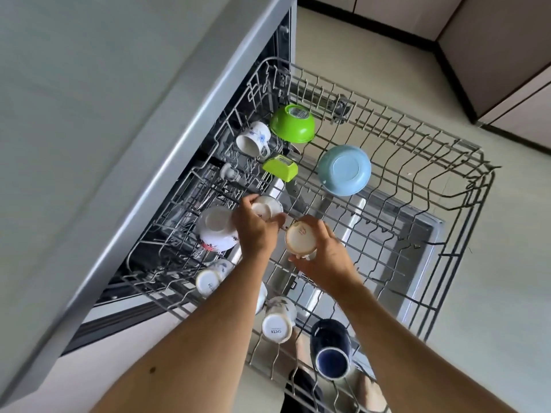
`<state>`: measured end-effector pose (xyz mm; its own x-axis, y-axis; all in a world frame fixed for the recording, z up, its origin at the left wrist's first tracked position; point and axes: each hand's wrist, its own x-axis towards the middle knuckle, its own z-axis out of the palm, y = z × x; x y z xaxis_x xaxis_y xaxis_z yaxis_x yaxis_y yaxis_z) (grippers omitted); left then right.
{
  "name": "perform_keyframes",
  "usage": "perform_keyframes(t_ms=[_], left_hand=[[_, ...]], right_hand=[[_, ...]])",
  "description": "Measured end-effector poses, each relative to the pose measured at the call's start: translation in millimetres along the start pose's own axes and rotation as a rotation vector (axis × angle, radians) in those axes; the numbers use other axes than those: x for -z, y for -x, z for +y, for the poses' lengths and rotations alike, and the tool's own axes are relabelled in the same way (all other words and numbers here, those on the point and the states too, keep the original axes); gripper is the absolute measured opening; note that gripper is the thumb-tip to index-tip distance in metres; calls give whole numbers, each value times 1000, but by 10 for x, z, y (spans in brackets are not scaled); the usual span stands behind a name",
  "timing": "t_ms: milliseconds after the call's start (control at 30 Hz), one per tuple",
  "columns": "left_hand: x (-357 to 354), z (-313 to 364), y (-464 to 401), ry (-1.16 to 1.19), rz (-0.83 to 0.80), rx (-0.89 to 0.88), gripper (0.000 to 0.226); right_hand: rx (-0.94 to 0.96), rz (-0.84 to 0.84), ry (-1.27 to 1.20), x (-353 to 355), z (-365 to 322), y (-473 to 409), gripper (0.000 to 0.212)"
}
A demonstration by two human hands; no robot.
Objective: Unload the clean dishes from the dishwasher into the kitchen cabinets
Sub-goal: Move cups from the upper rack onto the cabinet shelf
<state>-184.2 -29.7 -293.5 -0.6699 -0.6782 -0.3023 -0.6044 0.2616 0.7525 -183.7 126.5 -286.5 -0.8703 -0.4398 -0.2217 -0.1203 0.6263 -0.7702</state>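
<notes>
The grey wire dishwasher rack [465, 174] is pulled out below me. My left hand [253, 231] grips a small white cup [267, 207], upside down, over the rack's left middle. My right hand [322, 257] holds a cream cup [299, 236], its base facing up. A white floral bowl [216, 229] lies just left of my left hand. Further back sit a blue-flowered mug [253, 138], a green bowl [293, 123], a small green dish [280, 167] and a light blue bowl [344, 169]. Nearer me stand two white mugs [277, 321] [208, 278] and a dark blue mug [331, 348].
A grey countertop [104, 129] overhangs the dishwasher on the left. The open dishwasher door [417, 234] lies under the rack. Beige floor [492, 323] spreads to the right, with lower cabinets [507, 70] along the far right.
</notes>
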Motion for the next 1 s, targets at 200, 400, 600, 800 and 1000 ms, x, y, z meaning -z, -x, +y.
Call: perform_keyframes(t_ms=[200,400,600,800,1000], left_hand=[[168,124,224,79,57,-54,73],[485,413,744,137,-12,-13,75],[841,814,1453,261,20,-5,77],[1253,1215,2296,374,-26,-59,51],[1675,1540,3031,420,21,-147,45]], right_hand=[[-38,214,-164,120,-119,151,72],[-58,269,-203,567,-355,444,71],[-54,204,-226,1177,-707,935,68],[46,212,-205,1748,-993,1556,72],[191,179,-123,2182,-1295,1970,74]])
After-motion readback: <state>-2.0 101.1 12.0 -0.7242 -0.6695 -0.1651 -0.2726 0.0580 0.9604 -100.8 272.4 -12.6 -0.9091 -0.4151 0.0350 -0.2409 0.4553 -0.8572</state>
